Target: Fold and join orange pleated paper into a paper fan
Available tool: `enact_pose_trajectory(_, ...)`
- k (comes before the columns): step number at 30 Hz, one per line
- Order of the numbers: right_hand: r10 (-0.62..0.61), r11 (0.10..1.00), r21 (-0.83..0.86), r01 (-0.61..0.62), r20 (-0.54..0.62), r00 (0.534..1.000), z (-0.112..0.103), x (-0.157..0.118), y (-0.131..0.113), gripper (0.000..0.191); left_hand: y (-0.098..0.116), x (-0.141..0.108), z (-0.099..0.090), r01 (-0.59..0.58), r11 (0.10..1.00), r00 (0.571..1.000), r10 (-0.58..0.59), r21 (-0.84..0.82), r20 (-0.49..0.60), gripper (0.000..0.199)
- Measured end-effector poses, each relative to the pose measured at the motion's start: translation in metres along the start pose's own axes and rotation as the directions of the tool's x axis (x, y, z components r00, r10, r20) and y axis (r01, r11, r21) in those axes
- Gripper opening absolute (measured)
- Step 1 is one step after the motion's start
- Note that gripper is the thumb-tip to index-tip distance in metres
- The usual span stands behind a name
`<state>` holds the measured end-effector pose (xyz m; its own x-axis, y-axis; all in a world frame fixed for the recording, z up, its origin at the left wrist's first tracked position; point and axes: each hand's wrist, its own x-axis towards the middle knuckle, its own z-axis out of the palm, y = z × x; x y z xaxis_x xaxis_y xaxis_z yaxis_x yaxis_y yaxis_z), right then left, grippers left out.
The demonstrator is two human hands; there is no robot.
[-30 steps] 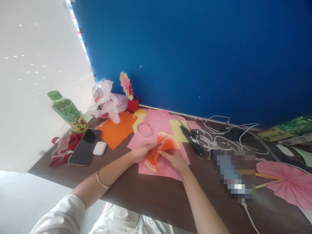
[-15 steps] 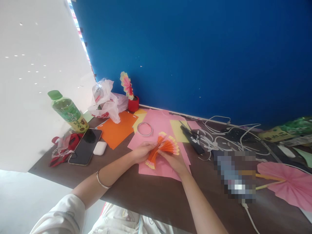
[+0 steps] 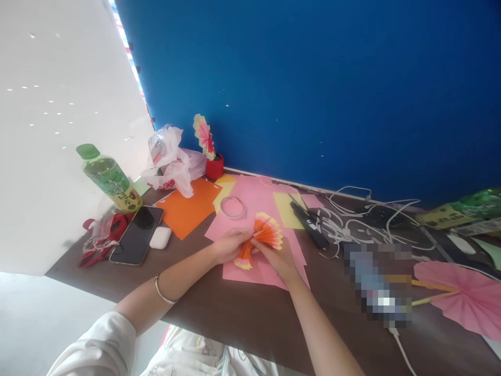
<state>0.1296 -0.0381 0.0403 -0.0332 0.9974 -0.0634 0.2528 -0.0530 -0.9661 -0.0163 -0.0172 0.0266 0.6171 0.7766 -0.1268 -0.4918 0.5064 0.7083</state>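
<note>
An orange pleated paper fan with yellow edges [image 3: 267, 233] is pinched at its narrow middle, its folds spread above and below. My left hand [image 3: 231, 245] grips it from the left with thumb and fingers together. From the right, my right hand [image 3: 278, 257] holds the same middle, close to the left fingertips. Both hands are over pink paper sheets [image 3: 250, 198] on the dark table [image 3: 235, 308]. A silver ring-shaped bangle [image 3: 233, 207] lies on the pink paper just beyond my hands.
Orange paper [image 3: 190, 209], a phone [image 3: 136, 235], a white case [image 3: 160, 237] and a green-capped bottle [image 3: 111, 180] are at left. Behind stand a plastic bag [image 3: 172, 162] and red pot [image 3: 215, 167]. At right are tangled cables [image 3: 344, 224] and a pink paper fan [image 3: 465, 295].
The upper part of the orange fan has drawn in slightly at its right side. My right hand has shifted a little to the left.
</note>
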Motion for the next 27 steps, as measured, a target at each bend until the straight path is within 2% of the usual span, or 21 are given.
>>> enact_pose_trajectory(7,-0.057,0.998,0.015,0.057,-0.038,0.998,0.0005,0.0017,0.0034,0.033,0.0023,0.0005,0.0014,0.013,1.000,1.000,-0.013,-0.020,-0.020,0.022)
enact_pose_trajectory(10,-0.072,0.997,0.031,0.075,-0.091,0.993,0.0023,0.0024,0.0049,0.040,0.0036,0.0004,0.0007,-0.002,1.000,0.999,0.001,0.016,0.051,0.013)
enact_pose_trajectory(13,-0.058,0.998,0.027,0.062,-0.128,0.990,0.0043,0.0026,0.0067,0.042,0.0035,-0.0009,-0.0003,-0.030,0.993,0.993,0.017,0.114,0.117,0.019)
enact_pose_trajectory(16,-0.050,0.998,0.037,0.056,-0.137,0.989,0.0055,0.0024,0.0073,0.041,0.0020,-0.0025,-0.0019,-0.061,0.968,0.992,0.031,0.243,0.126,0.025)
enact_pose_trajectory(19,-0.047,0.995,0.079,0.058,-0.131,0.990,0.0050,0.0025,0.0073,0.040,0.0022,-0.0042,-0.0032,-0.098,0.903,0.992,0.056,0.418,0.111,0.026)
enact_pose_trajectory(22,-0.012,0.994,0.105,0.024,-0.117,0.993,0.0026,0.0037,0.0079,0.035,0.0041,-0.0063,-0.0031,-0.073,0.829,0.996,0.031,0.555,0.084,0.030)
enact_pose_trajectory(24,0.015,0.995,0.099,-0.005,-0.092,0.996,0.0005,0.0048,0.0085,0.030,0.0046,-0.0074,-0.0024,-0.053,0.800,0.996,-0.004,0.598,0.092,0.037)
enact_pose_trajectory(27,0.026,0.994,0.106,-0.015,-0.108,0.994,-0.0024,0.0061,0.0101,0.027,0.0028,-0.0082,-0.0019,-0.097,0.789,0.987,-0.004,0.607,0.163,0.047)
